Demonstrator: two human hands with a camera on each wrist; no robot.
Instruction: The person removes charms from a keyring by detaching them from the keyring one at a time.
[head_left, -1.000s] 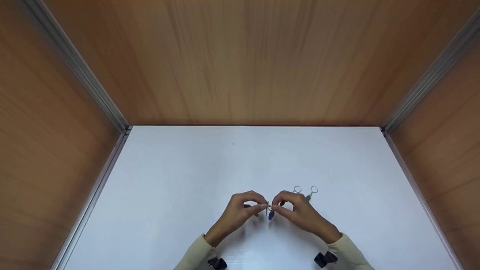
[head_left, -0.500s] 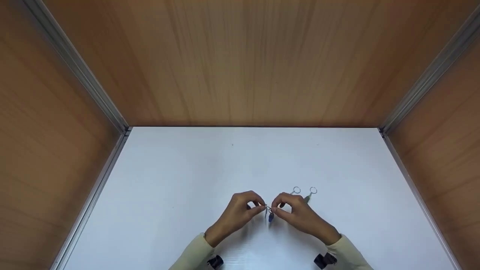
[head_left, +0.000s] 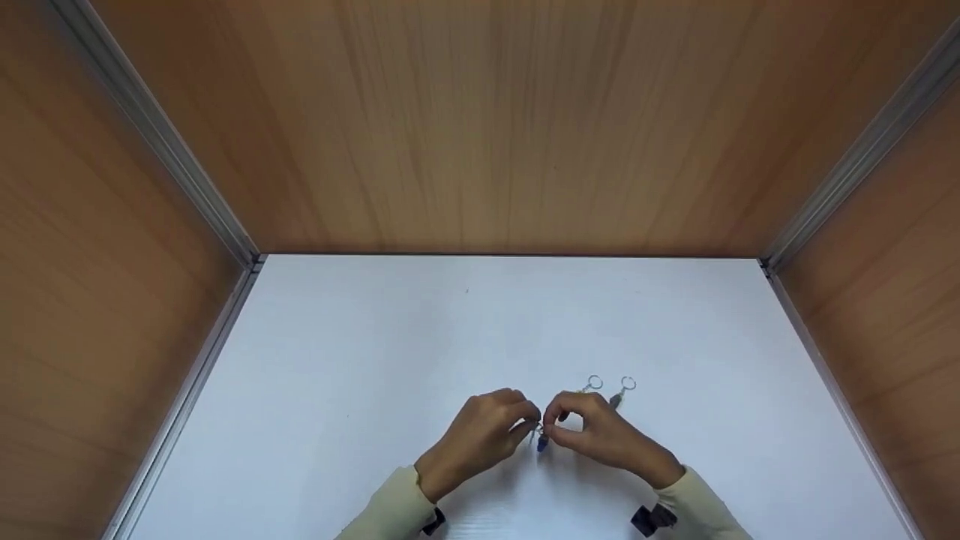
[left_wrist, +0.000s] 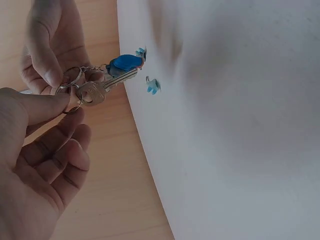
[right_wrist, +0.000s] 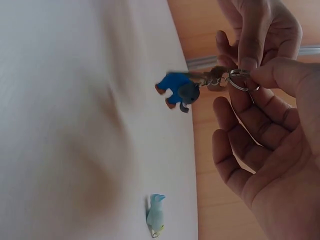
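Observation:
Both hands meet low over the white table point(head_left: 375, 360). My left hand point(head_left: 525, 426) and right hand point(head_left: 553, 427) each pinch the same metal key ring point(left_wrist: 70, 95) from opposite sides. A silver key point(left_wrist: 97, 91) and a blue figure charm point(right_wrist: 176, 89) hang from the ring, clear of the table. In the left wrist view my left thumb point(left_wrist: 42, 106) presses the ring against curled fingers. From the right wrist, my right thumb point(right_wrist: 272, 75) lies on the ring point(right_wrist: 242, 80).
Two more keychains point(head_left: 595, 385) point(head_left: 628, 385) with small rings lie on the table just behind my right hand. One carries a pale blue charm point(right_wrist: 156, 216). Wooden walls point(head_left: 495, 120) with metal corner rails close in the back and both sides.
Both hands have drifted slightly toward me and closer together, still holding the ring between them. The keychains on the table have not moved.

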